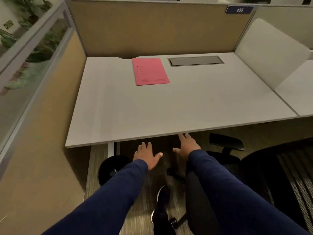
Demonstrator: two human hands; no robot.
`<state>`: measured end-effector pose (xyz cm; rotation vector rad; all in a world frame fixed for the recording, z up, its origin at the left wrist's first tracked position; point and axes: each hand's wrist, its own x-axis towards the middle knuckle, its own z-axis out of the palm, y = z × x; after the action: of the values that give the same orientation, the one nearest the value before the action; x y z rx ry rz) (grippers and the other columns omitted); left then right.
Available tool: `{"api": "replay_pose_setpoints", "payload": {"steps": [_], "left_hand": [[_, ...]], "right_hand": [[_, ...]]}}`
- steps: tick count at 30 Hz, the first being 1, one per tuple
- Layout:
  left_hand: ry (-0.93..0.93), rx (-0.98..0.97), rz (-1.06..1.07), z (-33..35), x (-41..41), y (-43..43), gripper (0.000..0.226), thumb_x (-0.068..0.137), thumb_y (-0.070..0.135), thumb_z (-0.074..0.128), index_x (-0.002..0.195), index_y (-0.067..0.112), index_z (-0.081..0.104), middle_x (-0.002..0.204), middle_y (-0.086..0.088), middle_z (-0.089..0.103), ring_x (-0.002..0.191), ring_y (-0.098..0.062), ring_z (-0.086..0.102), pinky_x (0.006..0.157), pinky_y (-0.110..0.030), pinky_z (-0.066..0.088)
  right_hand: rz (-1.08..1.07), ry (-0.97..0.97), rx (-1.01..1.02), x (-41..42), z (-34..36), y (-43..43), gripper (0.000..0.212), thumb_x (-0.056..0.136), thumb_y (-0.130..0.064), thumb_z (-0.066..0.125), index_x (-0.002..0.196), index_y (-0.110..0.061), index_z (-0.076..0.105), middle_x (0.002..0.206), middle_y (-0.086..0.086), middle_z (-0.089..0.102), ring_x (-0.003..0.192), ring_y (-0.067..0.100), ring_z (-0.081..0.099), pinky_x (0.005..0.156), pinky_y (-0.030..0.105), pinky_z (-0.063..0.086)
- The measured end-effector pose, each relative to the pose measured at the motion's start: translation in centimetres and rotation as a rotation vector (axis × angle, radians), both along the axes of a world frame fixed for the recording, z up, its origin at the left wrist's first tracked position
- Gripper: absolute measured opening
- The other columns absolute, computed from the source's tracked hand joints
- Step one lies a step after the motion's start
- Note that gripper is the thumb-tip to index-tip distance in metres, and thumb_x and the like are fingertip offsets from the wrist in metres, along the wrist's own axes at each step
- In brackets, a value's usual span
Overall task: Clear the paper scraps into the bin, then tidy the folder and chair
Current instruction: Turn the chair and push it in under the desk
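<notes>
A pink folder (149, 71) lies closed and flat near the back of the grey desk (169, 107). No paper scraps show on the desk. A round black bin (109, 167) stands on the floor under the desk's left front corner. The black office chair (264, 170) sits to the right, pulled out from the desk, with one armrest (226, 141) near the desk edge. My left hand (147, 155) hovers open below the desk's front edge, fingers spread. My right hand (187, 146) is also open, fingertips close to the desk's front edge. Neither hand holds anything.
Tan cubicle panels wall in the desk at the back and left. A metal cable tray lid (195, 61) is set into the desktop right of the folder. A white divider (271, 53) stands at the right. My dark shoe (162, 199) rests on the carpet beside the chair base.
</notes>
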<state>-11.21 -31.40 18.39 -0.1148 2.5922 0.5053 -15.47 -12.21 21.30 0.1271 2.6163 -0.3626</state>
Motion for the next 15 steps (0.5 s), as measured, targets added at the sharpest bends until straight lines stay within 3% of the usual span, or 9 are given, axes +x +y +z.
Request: {"api": "replay_pose_setpoints", "payload": {"steps": [15], "left_hand": [[-0.047, 0.102, -0.034, 0.5, 14.3, 6.4, 0.085, 0.095, 0.064, 0.042, 0.158, 0.013, 0.017, 0.164, -0.017, 0.017, 0.151, -0.034, 0.017, 0.121, -0.048, 0.023]], "right_hand": [[-0.085, -0.005, 0.033, 16.1, 2.3, 6.5, 0.09, 0.089, -0.046, 0.067, 0.159, -0.029, 0.012, 0.165, 0.01, 0.016, 0.148, 0.033, 0.027, 0.115, 0.049, 0.036]]}}
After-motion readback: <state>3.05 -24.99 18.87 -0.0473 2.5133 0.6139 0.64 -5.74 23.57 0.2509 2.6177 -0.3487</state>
